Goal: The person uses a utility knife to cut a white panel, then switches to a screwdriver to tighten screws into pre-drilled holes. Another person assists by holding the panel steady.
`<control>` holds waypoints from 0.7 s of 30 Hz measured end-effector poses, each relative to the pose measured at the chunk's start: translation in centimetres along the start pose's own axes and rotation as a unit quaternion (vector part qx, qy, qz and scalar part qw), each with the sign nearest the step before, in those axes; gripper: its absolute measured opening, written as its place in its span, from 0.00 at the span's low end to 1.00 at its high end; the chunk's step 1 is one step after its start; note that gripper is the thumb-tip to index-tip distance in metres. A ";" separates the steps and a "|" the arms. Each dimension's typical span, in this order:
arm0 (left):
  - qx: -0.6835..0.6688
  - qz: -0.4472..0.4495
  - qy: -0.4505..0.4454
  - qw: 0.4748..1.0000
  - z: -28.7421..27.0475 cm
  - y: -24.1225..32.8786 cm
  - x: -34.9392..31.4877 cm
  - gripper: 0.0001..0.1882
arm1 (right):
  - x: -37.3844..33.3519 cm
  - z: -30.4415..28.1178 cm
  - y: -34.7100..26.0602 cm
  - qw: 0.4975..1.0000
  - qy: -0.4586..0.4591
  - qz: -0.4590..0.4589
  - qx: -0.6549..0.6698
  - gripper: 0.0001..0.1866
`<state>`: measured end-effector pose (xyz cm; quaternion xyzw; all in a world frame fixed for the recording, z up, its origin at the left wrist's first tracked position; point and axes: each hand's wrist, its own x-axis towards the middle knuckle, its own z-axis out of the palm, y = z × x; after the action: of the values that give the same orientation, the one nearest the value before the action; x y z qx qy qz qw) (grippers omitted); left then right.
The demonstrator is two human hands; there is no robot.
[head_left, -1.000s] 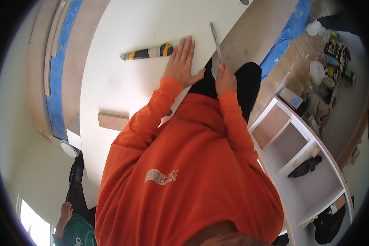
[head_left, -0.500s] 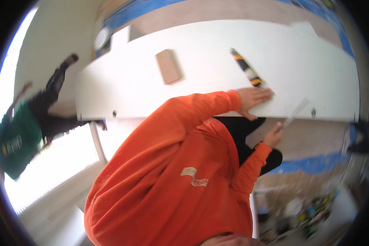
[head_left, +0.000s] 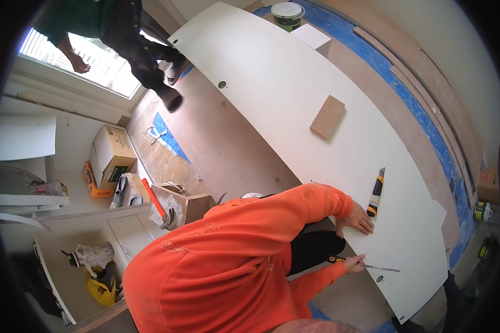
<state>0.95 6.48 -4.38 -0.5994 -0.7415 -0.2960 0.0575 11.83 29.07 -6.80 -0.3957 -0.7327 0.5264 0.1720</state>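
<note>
In front of me lies a long white panel [head_left: 278, 105] with a curved far edge and small round holes along its near edge. My left hand [head_left: 356, 220] rests flat on it, fingers stretched out. Just beyond those fingers is a black-and-yellow utility knife [head_left: 375, 193]. My right hand [head_left: 354, 263], at the panel's near edge, is closed around a flat file [head_left: 383, 269] with a dark, yellow-marked handle. The file's thin blade reaches over the panel, close to a hole [head_left: 380, 279]. Farther left on the panel sits a brown rectangular block [head_left: 327, 117].
Another person in dark trousers [head_left: 130, 47] stands at the far left. White-lidded bucket [head_left: 288, 15] and white box [head_left: 312, 38] are behind the panel. To my left are an orange-handled hammer [head_left: 154, 198], a wooden box [head_left: 191, 208] and a cardboard box [head_left: 114, 152]. Blue sheeting [head_left: 422, 102] borders the floor.
The view has turned, so the panel now runs diagonally. The file is still in my right hand, and my left hand stays flat beside the knife. The other person appears higher in view.
</note>
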 end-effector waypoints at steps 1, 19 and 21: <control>-0.006 -0.005 0.004 1.000 -0.3 0.3 0.0 0.48 | 0.3 -0.3 0.2 1.000 -0.015 0.008 0.010 0.21; 0.125 -0.286 0.201 0.929 -3.8 14.9 -10.0 0.21 | 0.5 3.0 0.8 0.993 0.115 -0.011 0.013 0.15; 0.114 -0.372 0.251 0.886 -5.7 17.7 -14.1 0.21 | 0.7 2.5 0.4 0.995 0.100 0.009 0.021 0.18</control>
<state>19.60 -6.58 0.64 -0.1747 -0.8994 -0.3498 0.1955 9.89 28.05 -8.22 -0.4491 -0.6970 0.5011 0.2476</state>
